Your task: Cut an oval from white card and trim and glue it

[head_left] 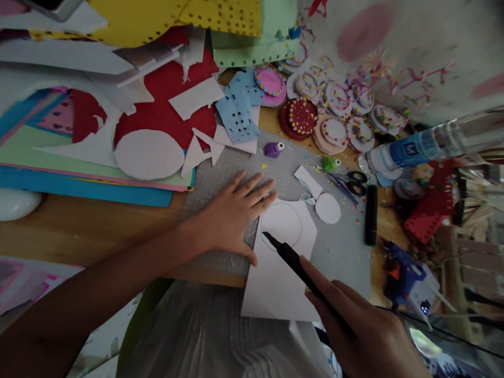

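Observation:
A white foam or paper sheet point(289, 278) lies on the grey cutting mat point(342, 262), with its lower end past the table's front edge. A circle is drawn in thin blue-green line on its upper part. My left hand point(236, 218) rests flat with fingers spread, on the mat and along the sheet's left edge. In my right hand point(358, 325) is a black craft knife point(295, 260), its dark blade pointing up-left. The tip is over the left side of the drawn circle; whether it touches the sheet I cannot tell. A small white disc point(327, 208) lies to the right.
Purple point(274, 149) and green paper punches point(329, 163), scissors point(356, 184) and a black marker point(370, 215) lie around the mat. Rightward are a blue glue gun point(405, 278) and a clear bottle point(417, 149). Decorated discs point(298, 118) fill the back; foam sheets point(149, 197) are stacked left.

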`<state>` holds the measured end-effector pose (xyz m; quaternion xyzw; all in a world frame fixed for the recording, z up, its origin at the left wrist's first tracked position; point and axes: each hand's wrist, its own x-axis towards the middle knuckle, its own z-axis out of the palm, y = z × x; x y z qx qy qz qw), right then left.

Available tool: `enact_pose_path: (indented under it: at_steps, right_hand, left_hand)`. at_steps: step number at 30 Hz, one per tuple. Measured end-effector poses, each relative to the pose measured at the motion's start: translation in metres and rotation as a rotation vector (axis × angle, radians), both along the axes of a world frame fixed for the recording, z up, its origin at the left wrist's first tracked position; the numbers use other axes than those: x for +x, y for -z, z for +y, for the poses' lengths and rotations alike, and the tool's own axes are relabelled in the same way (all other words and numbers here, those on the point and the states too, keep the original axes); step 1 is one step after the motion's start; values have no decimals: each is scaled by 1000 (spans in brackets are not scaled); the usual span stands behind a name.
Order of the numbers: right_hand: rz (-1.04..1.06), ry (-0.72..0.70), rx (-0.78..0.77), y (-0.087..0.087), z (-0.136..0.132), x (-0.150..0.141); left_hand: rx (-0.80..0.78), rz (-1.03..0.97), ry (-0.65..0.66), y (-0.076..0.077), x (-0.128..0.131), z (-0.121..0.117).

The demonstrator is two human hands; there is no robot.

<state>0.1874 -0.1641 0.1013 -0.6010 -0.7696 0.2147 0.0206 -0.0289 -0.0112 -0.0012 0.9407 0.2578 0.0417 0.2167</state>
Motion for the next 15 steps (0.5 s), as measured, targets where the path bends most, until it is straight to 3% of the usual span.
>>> enact_pose_path:
  at_steps: [15]
  right_hand:
    - [11,83,-22,4,-14,-10]
  left_hand:
    - [-2,-7,3,1,0,1]
